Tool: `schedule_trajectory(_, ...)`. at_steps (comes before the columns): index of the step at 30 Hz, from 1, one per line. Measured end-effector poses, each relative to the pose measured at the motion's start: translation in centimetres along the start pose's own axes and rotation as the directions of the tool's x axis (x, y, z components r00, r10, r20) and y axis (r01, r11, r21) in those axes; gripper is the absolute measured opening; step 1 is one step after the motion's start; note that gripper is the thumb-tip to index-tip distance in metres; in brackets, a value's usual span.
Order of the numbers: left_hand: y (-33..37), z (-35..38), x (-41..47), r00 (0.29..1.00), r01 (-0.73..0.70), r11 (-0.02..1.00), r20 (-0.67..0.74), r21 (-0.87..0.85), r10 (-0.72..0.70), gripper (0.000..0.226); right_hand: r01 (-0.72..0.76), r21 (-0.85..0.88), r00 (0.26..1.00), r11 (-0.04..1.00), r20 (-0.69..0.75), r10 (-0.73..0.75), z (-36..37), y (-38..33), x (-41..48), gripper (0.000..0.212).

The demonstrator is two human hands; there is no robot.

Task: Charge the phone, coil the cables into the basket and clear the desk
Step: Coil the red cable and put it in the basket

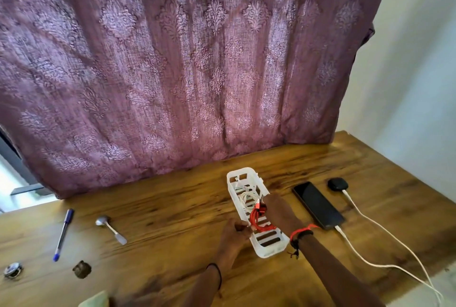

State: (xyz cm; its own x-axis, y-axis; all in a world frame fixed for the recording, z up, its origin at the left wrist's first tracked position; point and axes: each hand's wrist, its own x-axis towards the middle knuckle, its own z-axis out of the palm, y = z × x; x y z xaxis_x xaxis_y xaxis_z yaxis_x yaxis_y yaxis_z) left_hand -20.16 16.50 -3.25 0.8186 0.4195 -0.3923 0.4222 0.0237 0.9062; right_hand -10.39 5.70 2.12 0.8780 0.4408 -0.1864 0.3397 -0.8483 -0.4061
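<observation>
A coiled red cable (259, 218) is being lowered into the middle of the white basket (270, 248), which is serving here as the landmark. The coil is being pinched from above by the right hand (277, 210), while the basket's left wall is being steadied by the left hand (234, 232), fingers curled against the rim. A white cable (246, 197) is already lying coiled in the basket's far half. Just right of the basket, the phone (318, 204) is lying plugged into a white charging lead (385, 263). The red cable is judged light, soft and springy; it is best gripped across all loops together. Well left of the basket, a spoon (111, 229) and pen (63, 234) are waiting on the surface (172, 208).
</observation>
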Motion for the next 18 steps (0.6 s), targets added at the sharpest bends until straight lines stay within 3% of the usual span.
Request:
schedule_trajectory(4,-0.2,0.2,0.3,1.0,0.018,1.0,0.0,0.002,-0.018,0.015,0.102,-0.106,0.995,0.989,0.017,-0.101,1.2,0.3,0.1,0.023)
schedule_trajectory(6,-0.1,0.1,0.5,1.0,0.013,1.0,-0.005,-0.007,-0.013,0.017,0.065,-0.012,0.997,0.998,0.035,-0.064,1.8,0.6,0.2,0.021)
schedule_trajectory(10,-0.4,0.2,0.7,1.0,0.016,1.0,0.002,-0.012,-0.016,0.016,0.068,-0.005,0.997,0.998,0.049,-0.068,2.3,1.4,0.0,0.027)
schedule_trajectory(18,-1.3,-0.2,0.8,0.997,0.076,0.984,0.015,-0.162,-0.075,0.013,-0.05,0.278,0.971,0.959,-0.21,0.112,0.5,3.0,0.7,0.021)
